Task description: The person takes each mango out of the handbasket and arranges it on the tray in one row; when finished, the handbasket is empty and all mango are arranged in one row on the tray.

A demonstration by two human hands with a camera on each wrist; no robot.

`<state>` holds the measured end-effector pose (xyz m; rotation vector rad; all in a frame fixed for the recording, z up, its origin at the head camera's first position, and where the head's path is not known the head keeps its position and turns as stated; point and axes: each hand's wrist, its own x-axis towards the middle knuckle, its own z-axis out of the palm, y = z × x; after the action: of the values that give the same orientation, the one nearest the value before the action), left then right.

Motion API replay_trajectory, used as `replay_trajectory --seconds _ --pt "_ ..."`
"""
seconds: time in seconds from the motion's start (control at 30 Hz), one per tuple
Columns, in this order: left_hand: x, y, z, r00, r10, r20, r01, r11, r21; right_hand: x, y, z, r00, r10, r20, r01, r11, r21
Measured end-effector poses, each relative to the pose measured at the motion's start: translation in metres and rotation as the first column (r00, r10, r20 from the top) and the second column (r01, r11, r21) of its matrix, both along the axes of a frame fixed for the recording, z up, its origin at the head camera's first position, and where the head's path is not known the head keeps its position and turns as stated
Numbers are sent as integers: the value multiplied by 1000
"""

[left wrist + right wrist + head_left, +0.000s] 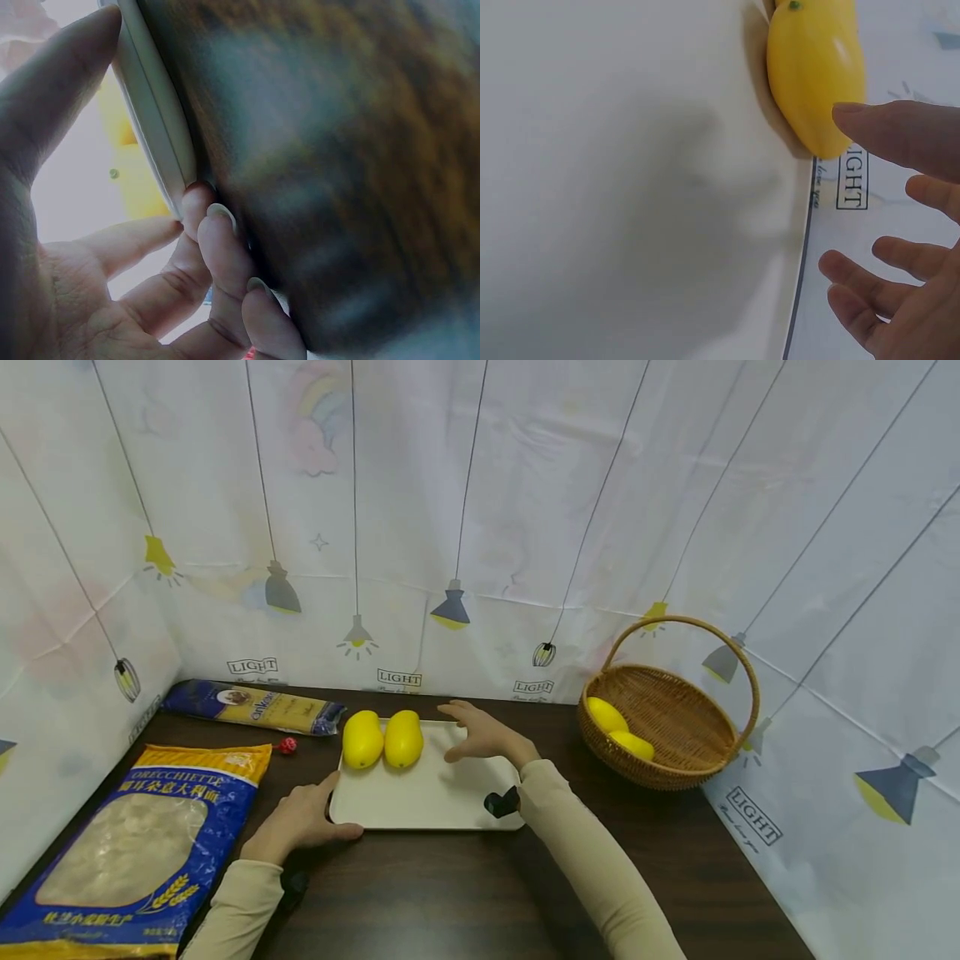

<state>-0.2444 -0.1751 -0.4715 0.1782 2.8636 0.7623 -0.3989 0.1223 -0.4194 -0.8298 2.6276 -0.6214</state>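
Note:
A cream tray (pixel 442 797) lies on the table, carrying two yellow mango-shaped fruits (pixel 362 740) (pixel 403 739) side by side at its far left. My left hand (pixel 300 817) grips the tray's near-left corner, thumb along the front edge and fingers at the left side. In the left wrist view, fingertips (pixel 217 225) press against the tray rim (pixel 161 112). Over the tray's far-right part, my right hand (pixel 486 733) hovers with fingers spread and nothing in it. The right wrist view has its thumb overlapping one yellow fruit (pixel 814 75).
At the right, a wicker basket (pixel 675 710) with a tall handle holds two similar yellow fruits (pixel 606 715). A blue pasta bag (pixel 127 843) lies at the left, a long pasta packet (pixel 255 707) behind it. Near them sits a small red wrapped item (pixel 287 745). A printed curtain backs the table.

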Motion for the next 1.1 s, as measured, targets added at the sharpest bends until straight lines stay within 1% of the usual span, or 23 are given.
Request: replay_trajectory --seconds 0.23,0.47,0.67,0.73,0.87,0.97,1.1 --pt "-1 -1 2 1000 1 4 -1 1000 -6 3 17 4 999 -4 -39 4 1000 -2" --pt "-2 -3 2 1000 -1 6 1 1000 -11 7 44 14 997 -45 -61 45 999 -9" --pt "-1 -2 3 1000 -2 18 2 1000 -17 12 76 34 993 -80 -87 79 997 -22" --pt "-1 -2 3 1000 -4 18 5 1000 -19 15 87 42 989 -107 -103 105 994 -24" --pt "-1 -3 3 1000 -3 18 4 1000 -25 18 109 56 981 -137 -138 132 990 -45" --pt "-2 -3 2 1000 -1 24 1 1000 -20 21 124 62 974 -159 -164 150 986 -66" --pt "-2 -1 0 1000 -11 26 11 1000 -8 24 145 66 958 -192 -212 182 981 -68"
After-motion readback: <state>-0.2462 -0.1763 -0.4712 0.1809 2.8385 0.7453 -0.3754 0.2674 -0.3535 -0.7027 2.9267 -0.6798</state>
